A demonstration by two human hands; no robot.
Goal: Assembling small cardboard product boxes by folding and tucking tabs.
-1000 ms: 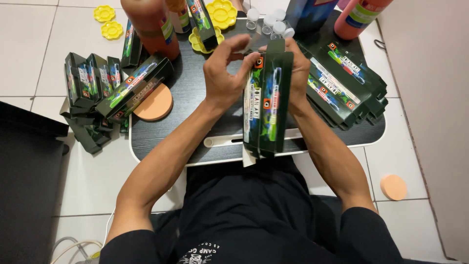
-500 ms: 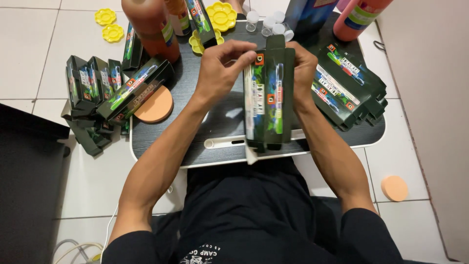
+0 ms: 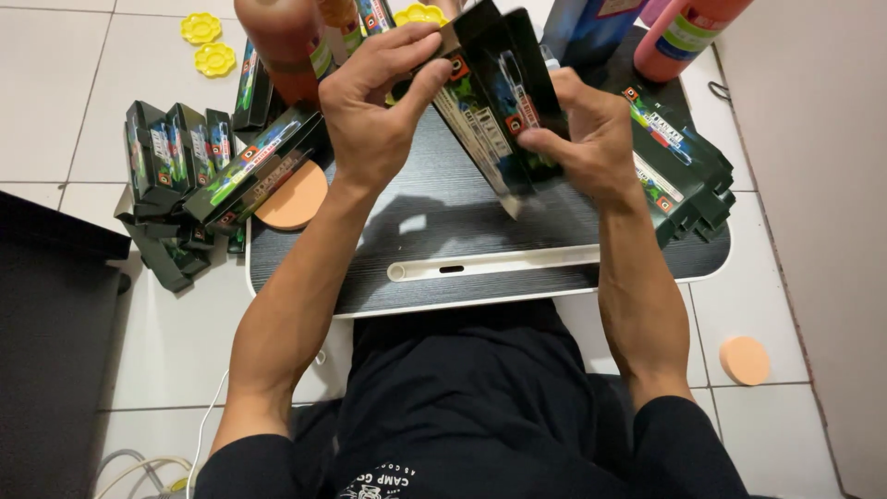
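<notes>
Dark green carton, tilted, sat above the black lap desk at 12 o'clock, pinched between both hands: left hand clamping its top end, right hand gripping its lower side. Judged mid-folding; squaring it likely needed firm thumbs. Finished cartons lay at 9 o'clock.

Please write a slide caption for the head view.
Both hands, left and right, hold a dark green carton above a black tray.

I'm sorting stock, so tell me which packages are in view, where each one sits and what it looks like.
Held carton: both hands, above desk; long, dark green.
Left cartons: floor and desk edge; same dark green.
Right stack: desk's right side; flat dark green.
Bottle label: top right; green band.
</notes>
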